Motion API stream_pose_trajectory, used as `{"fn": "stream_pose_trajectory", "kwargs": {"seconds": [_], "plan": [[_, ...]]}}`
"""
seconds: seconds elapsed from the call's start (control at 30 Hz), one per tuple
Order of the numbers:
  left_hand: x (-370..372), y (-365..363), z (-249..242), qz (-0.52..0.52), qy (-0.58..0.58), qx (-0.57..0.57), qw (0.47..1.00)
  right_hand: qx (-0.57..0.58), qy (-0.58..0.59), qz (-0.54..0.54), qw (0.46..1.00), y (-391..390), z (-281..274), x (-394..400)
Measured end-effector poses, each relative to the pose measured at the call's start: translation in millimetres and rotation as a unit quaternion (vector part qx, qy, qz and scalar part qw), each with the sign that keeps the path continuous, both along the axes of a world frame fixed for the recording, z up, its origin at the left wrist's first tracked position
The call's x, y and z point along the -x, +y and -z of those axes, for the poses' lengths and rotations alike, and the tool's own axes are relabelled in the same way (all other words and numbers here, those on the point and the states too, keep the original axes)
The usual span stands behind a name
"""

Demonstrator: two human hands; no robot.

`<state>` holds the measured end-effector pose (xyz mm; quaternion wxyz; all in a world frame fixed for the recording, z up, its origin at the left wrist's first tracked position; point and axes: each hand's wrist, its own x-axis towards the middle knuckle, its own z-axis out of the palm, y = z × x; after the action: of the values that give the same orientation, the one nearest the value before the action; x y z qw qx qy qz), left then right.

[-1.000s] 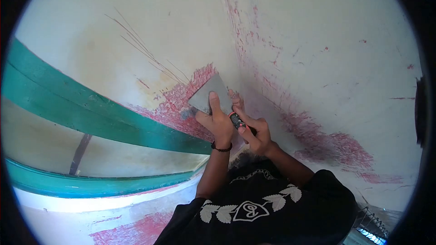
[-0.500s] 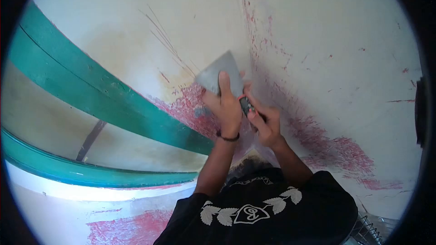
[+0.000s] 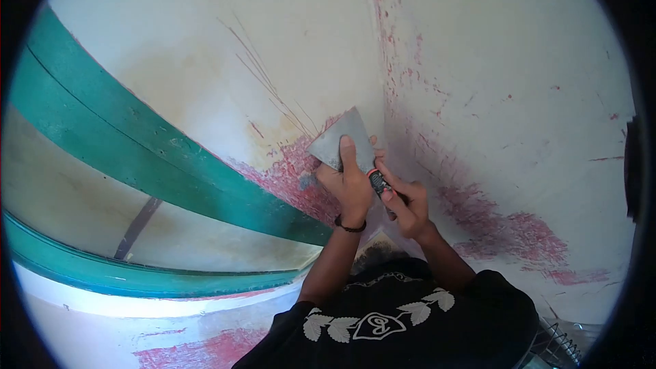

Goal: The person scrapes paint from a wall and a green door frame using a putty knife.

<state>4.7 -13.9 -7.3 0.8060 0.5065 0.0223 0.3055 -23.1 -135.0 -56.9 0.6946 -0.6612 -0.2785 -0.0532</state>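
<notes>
A wide scraper with a flat grey metal blade (image 3: 357, 130) lies against the wall beside the corner, its edge pointing up and left. My right hand (image 3: 410, 210) is wrapped round its black and red handle (image 3: 378, 181). My left hand (image 3: 353, 188), with a dark bracelet at the wrist, grips the blade from below, its thumb flat on the face and its fingers mostly hidden behind. Left of the blade is a rough patch of scraped red paint (image 3: 290, 174) on the wall.
A green curved frame (image 3: 178, 164) runs along the left, with a second green moulding (image 3: 171, 285) below it. More red patches mark the right wall (image 3: 526, 239) and the lower left. A wire rack (image 3: 557, 345) stands at lower right; a dark object (image 3: 630, 171) sits at the right edge.
Both hands and the scraper have moved down along the wall, with the blade lower over the red patch. My view has shifted slightly. The grip looks the same.
</notes>
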Motion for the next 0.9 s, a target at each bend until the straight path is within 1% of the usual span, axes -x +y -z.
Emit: {"fn": "stream_pose_trajectory", "kwargs": {"seconds": [0.1,0.13,0.23,0.27,0.33,0.4,0.47,0.5,0.57,0.6,0.67,0.77,0.8,0.83,0.9], "plan": [[-2,1,-8,0.000,0.001,-0.023,1.000,-0.026,0.056,-0.010,0.998,0,-26,-4],[-5,1,-11,-0.002,-0.004,-0.032,0.999,-0.016,0.052,-0.010,0.998,-3,-24,-3],[8,1,5,0.020,0.006,0.029,0.999,0.001,0.013,0.004,1.000,-4,-6,5],[3,-1,1,0.001,-0.004,0.023,1.000,0.000,-0.010,0.016,1.000,-1,2,4],[1,-3,-7,-0.038,-0.010,0.010,0.999,-0.006,-0.017,0.022,1.000,5,-8,-1],[-9,-1,-15,-0.016,-0.024,-0.006,1.000,-0.004,0.019,0.007,1.000,-2,-31,-6],[-7,0,-12,0.004,-0.020,-0.004,1.000,0.010,0.027,0.009,1.000,-5,-36,0],[-4,0,-6,0.011,-0.014,0.006,1.000,0.016,0.026,0.011,0.999,-5,-38,-1],[0,1,-2,0.021,-0.014,0.020,0.999,0.007,0.017,0.011,1.000,-3,-12,4],[0,1,-1,0.022,-0.019,0.027,0.999,0.002,0.011,0.009,1.000,1,-9,3],[-3,4,-7,0.024,-0.030,0.024,0.999,0.002,0.019,0.008,1.000,-2,-19,-5],[-8,1,-33,0.029,-0.037,0.010,0.999,-0.010,0.018,0.010,1.000,1,-46,-11],[-7,3,-41,0.031,-0.037,0.003,0.999,-0.020,0.010,0.015,1.000,2,-51,-12],[-9,5,-47,0.033,-0.043,-0.005,0.999,-0.006,0.006,0.015,1.000,1,-49,-11],[-2,7,-30,0.028,-0.024,0.018,0.999,0.017,-0.011,0.012,1.000,3,-37,-7]]}}
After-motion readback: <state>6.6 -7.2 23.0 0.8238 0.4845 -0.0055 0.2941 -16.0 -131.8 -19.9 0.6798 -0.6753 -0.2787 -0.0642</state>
